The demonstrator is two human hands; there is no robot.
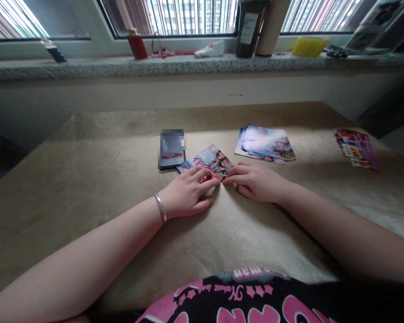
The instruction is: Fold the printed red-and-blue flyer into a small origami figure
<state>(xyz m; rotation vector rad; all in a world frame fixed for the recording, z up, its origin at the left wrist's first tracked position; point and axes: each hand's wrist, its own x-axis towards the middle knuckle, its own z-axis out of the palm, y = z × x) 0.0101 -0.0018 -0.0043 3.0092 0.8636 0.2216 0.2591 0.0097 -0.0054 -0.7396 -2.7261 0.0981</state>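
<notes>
A colourful printed flyer [212,158] with pictured people lies at an angle on the table in front of me. My left hand [191,190] rests across its lower left part, fingers stretched over the print and the thumb apart on the table. At the flyer's lower right corner, my right hand [256,181] has its fingertips closed on the edge, the other fingers curled under. Both hands' fingertips nearly meet there. A dark rectangular stack [172,150], partly blurred, sits just beyond the left hand, beside a blue corner with a square code.
Similar flyers [267,141] lie in a loose pile beyond my right hand. Further right is a fanned group of pink and red cards [357,149]. At the back, a stone windowsill [188,66] carries a dark bottle [251,33], a red container [137,45] and a yellow sponge-like block [309,46].
</notes>
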